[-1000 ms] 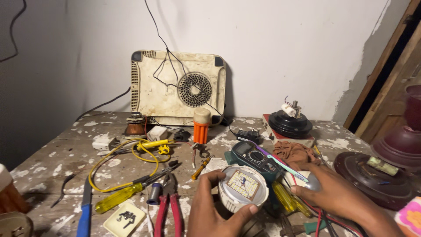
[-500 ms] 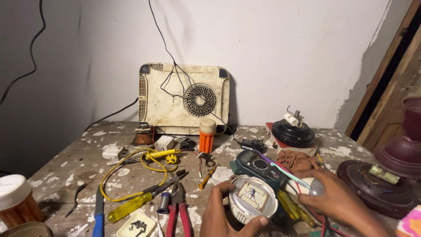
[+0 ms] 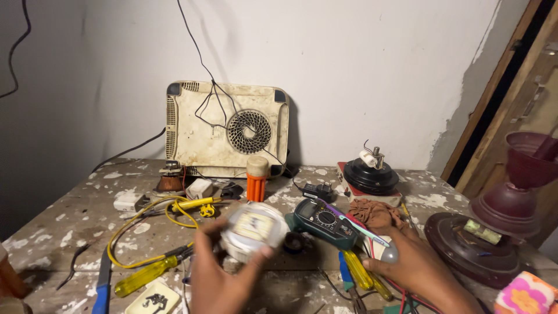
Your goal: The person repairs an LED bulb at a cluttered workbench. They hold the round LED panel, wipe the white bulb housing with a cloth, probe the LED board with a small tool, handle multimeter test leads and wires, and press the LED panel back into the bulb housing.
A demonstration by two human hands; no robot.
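On the bench, left hand (image 3: 224,279) grips a round white housing (image 3: 254,230); right hand (image 3: 415,268) pinches a bulb (image 3: 388,254).

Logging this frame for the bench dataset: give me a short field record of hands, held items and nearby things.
left hand: left hand holds round white device, lifted off the table
right hand: right hand rests by pale bulb; grip unclear
between hands: green multimeter
left of hands: yellow screwdriver, yellow wire
back wall: cream appliance leaning upright
surface: paint-spotted table
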